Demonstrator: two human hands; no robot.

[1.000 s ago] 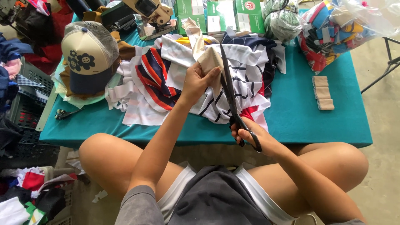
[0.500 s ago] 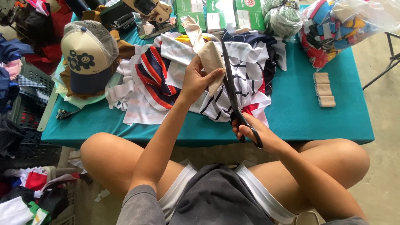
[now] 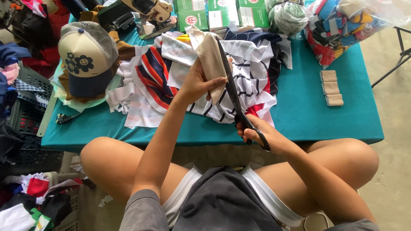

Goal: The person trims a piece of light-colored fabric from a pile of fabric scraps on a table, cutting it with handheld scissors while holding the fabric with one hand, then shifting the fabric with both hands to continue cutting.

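My left hand pinches a folded beige strip of fabric and holds it up over the table. My right hand grips the handles of long black scissors, whose blades run up along the right edge of the beige strip. Under both lies a heap of cut cloth pieces, white with navy and red stripes, spread on the teal table. I sit cross-legged with bare knees in front of the table.
A beige and navy cap sits at the left. Three small folded beige pieces lie at the right. Green boxes, a bag of coloured scraps and a black tool line the far edge. Crates and cloth are on the floor at left.
The scissors' blades have slid a little further up along the beige strip. My left hand keeps its grip on the strip.
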